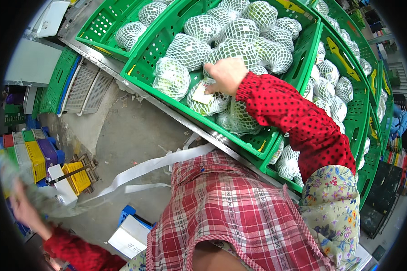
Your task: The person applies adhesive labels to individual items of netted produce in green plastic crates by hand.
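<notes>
My right hand [228,76] is closed, its fingertips on a round, pale green vegetable [205,105] in a white foam net with a pale label on it. That vegetable lies at the near edge of a green plastic crate [178,105] with several more netted vegetables [239,49]. Next to it sits one in clear plastic film [238,118]. Far out to the lower left, my left hand [25,205] is smeared by motion. A see-through, greenish blur surrounds it, like thin plastic; whether the fingers grip it I cannot make out.
More green crates [348,97] of netted produce stand at the right, another [105,27] at the upper left. A metal edge [167,113] runs below the crates. White straps [144,169] hang from my waist over the floor. Colourful stacked crates [36,156] and a white box [130,235] stand lower left.
</notes>
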The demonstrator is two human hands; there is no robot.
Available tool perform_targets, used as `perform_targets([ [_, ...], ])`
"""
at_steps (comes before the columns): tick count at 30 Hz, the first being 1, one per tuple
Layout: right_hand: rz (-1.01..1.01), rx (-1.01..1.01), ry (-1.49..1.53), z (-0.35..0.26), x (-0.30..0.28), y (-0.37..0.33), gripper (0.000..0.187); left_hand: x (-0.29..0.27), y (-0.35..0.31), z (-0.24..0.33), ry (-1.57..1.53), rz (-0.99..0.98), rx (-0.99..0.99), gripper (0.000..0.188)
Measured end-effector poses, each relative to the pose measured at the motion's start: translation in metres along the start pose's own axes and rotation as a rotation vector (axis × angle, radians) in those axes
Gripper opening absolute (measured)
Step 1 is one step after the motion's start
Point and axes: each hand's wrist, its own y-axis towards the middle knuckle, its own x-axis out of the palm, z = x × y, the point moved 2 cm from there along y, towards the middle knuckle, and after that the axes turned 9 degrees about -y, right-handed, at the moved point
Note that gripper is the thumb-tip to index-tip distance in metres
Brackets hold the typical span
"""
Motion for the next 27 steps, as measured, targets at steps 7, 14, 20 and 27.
perform_targets([
  [7,-0.245,-0.144,0.301,0.022,0.004,0.008,0.053,0.339,-0.158,0.103,-0.566,-0.94,-0.369,0.014],
  [14,0.159,-0.074,1.056,-0.033,-0.085,-0.026,0.029,0.391,-0.127,0.114,-0.619,-1.106,-0.12,0.021],
  [20,0.184,0.032,1.129,-0.057,-0.104,-0.027,0.016,0.407,-0.095,0.141,-0.706,-0.859,0.593,0.019],
  [27,0.585,-0.123,0.593,-0.054,-0.116,-0.037,0.008,0.42,-0.121,0.126,-0.956,-1.058,-0.116,0.012],
])
